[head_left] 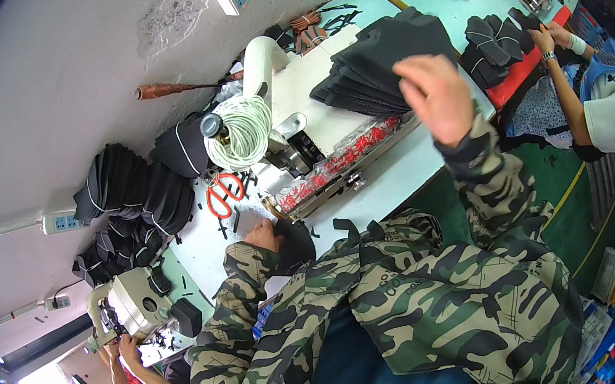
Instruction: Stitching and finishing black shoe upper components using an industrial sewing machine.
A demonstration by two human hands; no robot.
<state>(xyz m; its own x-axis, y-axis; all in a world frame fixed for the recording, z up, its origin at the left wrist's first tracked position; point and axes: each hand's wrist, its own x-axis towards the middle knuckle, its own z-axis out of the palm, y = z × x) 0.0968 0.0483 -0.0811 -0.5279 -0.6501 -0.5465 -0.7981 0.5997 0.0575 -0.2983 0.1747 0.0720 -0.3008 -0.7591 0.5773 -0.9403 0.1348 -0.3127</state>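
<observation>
My left hand (263, 236) rests low on the white table beside the head of a sewing machine (301, 99). Its fingers and thumb are closed on the edge of a black fabric piece (296, 244), which lies partly over the table's near edge. My right hand (438, 98) is raised, fingers apart and slightly bent, with nothing visible in it. It hovers at the near edge of a fanned stack of black pieces (365, 66) lying on the machine bed. Orange-handled scissors (218, 203) lie just beyond my left hand, among small black scraps.
A coil of pale cord (243, 132) hangs on the machine. Tied black bundles (118, 181) are piled against the wall at left. Another person works at a second machine (137, 301) at lower left; a co-worker's hands (545, 36) hold black pieces at far right. A screwdriver (161, 90) sticks out near the wall.
</observation>
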